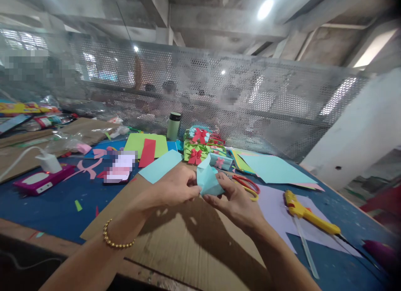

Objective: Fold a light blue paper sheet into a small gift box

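Between my two hands, above the brown cardboard [188, 245], is a folded piece of light blue paper [207, 183]. My left hand [177, 185] pinches its left edge between thumb and fingers. On the other side, my right hand [238, 201] grips its right edge, thumb in front. Just beyond the right hand lie scissors [247, 184] with red and yellow handles. A flat light blue sheet [161, 165] rests behind my left hand. Behind the folded paper stand several small paper bags [196, 151] in green and blue with red and pink bows.
A yellow glue gun [310, 213] lies on purple paper [275, 207] at the right. Coloured sheets [278, 168] are stacked behind it. Leftward are a phone [120, 168], a purple power strip [44, 180] and pink paper scraps [89, 168]. A green bottle [173, 126] stands near the perforated screen [200, 86].
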{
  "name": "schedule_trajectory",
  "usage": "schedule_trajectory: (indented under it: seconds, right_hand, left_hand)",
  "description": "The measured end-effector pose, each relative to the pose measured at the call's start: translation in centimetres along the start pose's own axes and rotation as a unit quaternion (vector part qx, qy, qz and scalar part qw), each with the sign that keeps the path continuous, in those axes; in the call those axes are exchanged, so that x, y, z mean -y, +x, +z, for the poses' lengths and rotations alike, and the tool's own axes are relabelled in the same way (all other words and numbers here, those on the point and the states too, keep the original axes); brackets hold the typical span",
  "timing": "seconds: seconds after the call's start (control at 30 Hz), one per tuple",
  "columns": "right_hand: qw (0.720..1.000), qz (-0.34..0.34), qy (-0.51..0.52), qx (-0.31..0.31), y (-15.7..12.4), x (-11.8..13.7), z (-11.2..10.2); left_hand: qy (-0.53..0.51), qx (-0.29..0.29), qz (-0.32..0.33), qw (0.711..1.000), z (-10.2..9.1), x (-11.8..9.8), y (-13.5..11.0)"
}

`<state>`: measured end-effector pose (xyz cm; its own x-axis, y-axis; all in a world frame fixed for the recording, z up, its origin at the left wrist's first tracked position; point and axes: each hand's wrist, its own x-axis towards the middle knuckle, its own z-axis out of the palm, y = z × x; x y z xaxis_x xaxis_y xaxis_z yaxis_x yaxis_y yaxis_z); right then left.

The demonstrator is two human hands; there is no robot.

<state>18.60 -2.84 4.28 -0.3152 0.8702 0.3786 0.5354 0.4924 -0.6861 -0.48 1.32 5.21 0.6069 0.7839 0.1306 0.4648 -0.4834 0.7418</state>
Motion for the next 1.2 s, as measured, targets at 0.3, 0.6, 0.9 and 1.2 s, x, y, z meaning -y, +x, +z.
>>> schedule_trajectory:
  seconds: [0.3,0.6,0.9,1.2]
  right_hand:
    - [0.998,0.007,-0.063,-0.017,-0.1,0.2,0.1]
    - [0.998,-0.011,-0.001,-0.063,-0.1,-1.0,0.9]
    - [0.997,-0.022,-0.005,-0.070,-0.3,-1.7,1.1]
    - [0.994,-0.059,-0.017,-0.095,-0.6,-2.2,1.6]
  left_hand:
    - [0.026,-0.013,0.022,0.999,-0.2,-0.5,0.0]
    - [0.043,0.010,0.041,0.998,-0.1,0.1,0.1]
    - [0.042,0.059,0.102,0.992,-0.3,0.0,-0.2]
    - [0.106,0.010,0.101,0.989,0.8,0.2,-0.3]
